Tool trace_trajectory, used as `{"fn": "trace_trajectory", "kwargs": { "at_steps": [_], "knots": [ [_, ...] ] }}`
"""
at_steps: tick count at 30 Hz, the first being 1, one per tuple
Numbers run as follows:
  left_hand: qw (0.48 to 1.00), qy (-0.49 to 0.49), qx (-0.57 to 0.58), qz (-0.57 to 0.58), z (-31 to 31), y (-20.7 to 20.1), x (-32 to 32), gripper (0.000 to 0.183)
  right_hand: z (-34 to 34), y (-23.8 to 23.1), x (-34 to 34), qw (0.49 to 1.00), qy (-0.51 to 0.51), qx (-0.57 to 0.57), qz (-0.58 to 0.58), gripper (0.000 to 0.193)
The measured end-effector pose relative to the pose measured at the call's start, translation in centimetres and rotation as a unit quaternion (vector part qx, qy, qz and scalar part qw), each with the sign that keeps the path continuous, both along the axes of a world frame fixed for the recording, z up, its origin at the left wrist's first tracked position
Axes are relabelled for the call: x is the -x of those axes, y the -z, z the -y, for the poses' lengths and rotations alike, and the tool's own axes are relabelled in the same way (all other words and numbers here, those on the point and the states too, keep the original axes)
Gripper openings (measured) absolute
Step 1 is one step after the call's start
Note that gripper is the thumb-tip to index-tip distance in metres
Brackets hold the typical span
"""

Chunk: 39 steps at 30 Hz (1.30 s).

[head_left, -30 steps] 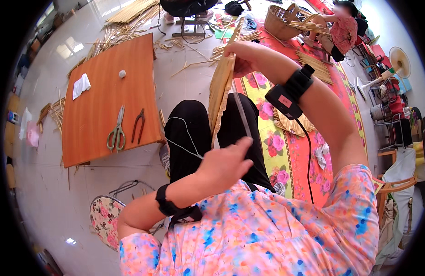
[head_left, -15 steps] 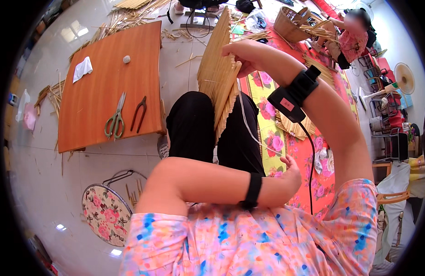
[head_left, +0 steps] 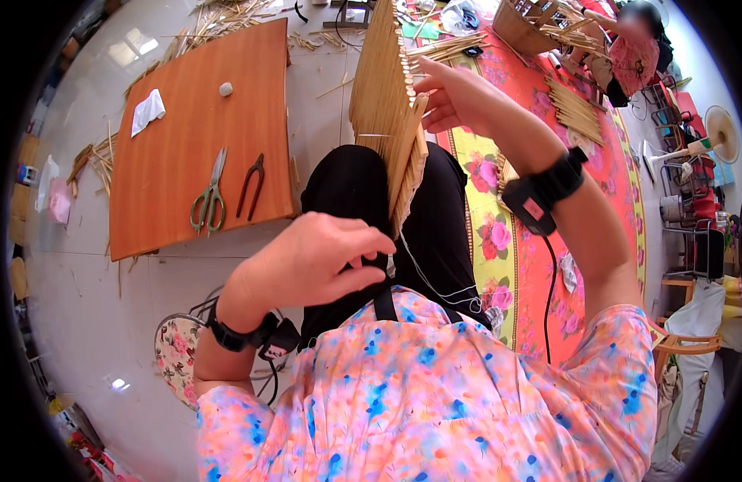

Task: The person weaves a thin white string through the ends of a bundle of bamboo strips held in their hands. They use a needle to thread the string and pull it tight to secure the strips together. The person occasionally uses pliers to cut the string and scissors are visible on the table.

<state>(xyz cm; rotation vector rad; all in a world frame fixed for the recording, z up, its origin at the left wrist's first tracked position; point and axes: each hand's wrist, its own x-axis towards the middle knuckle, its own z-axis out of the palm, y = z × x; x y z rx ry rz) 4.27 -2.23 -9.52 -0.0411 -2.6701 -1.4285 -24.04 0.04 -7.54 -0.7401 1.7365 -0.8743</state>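
The stick panel stands between the knees, long axis 12 to 6 o'clock, with thread trailing at 5 and bench, scissors and pliers at 9, lying at 9 o'clock from the right grip, fingers apart, and at 1 from the left grip, its closure unclear.

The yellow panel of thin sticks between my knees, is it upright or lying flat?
Roughly upright: the panel of thin yellow sticks stands on edge between the black-trousered knees, broad face turned left.
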Motion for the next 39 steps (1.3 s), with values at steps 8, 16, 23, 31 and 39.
{"fn": "trace_trajectory", "kwargs": {
  "at_steps": [8,16,23,31,39],
  "knots": [
    [0.995,-0.095,-0.034,-0.016,-1.4,3.3,-0.8,0.021,-9.2,4.4,-4.4,0.972,0.09,0.145,0.162,0.032],
    [0.976,-0.193,-0.1,0.01,0.8,3.8,-1.9,0.021,-9.7,4.5,-5.8,0.94,0.154,0.24,0.187,0.015],
    [0.931,-0.31,-0.184,0.06,5.2,8.6,-5.4,0.02,-13.6,7.1,5.1,0.896,-0.062,0.136,0.418,0.021],
    [0.881,-0.429,-0.162,0.121,11.4,15.9,-9.7,0.02,-23.3,17.0,22.3,0.957,0.266,-0.019,0.112,0.021],
    [0.816,-0.516,0.195,0.174,15.0,23.6,-10.0,0.028,-23.6,19.5,25.4,0.707,0.095,-0.246,-0.656,0.045]
  ]
}}
